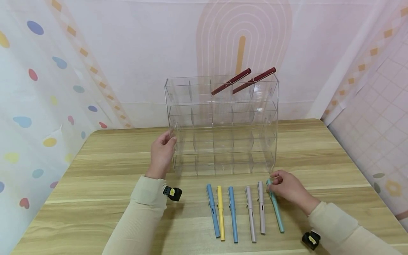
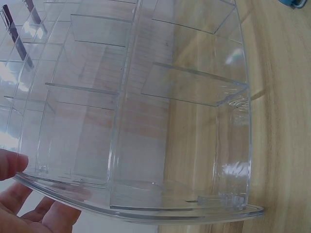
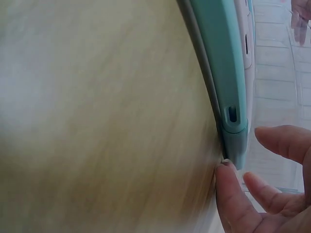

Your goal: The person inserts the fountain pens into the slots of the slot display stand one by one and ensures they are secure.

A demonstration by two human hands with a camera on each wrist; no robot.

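A clear acrylic display rack (image 1: 223, 141) with rows of divided compartments stands upright on the table. My left hand (image 1: 162, 152) grips its left side panel, thumb in front and fingers behind in the left wrist view. At the rack's lower right corner, my right hand (image 1: 291, 187) is at the capped end of a mint-green pen (image 1: 277, 210) lying on the table. In the right wrist view one fingertip touches that pen's end, while another digit stands apart from its side. Left of it lie two pale lilac pens (image 1: 250, 216), two blue pens (image 1: 233, 216) and a yellow pen (image 1: 221, 214).
Two dark red pens (image 1: 231, 82) lean in the rack's top row, toward the right. The wooden table (image 1: 105, 184) reaches back to a patterned curtain (image 1: 143, 53). Black wrist cameras (image 1: 173, 193) are worn on both sleeves.
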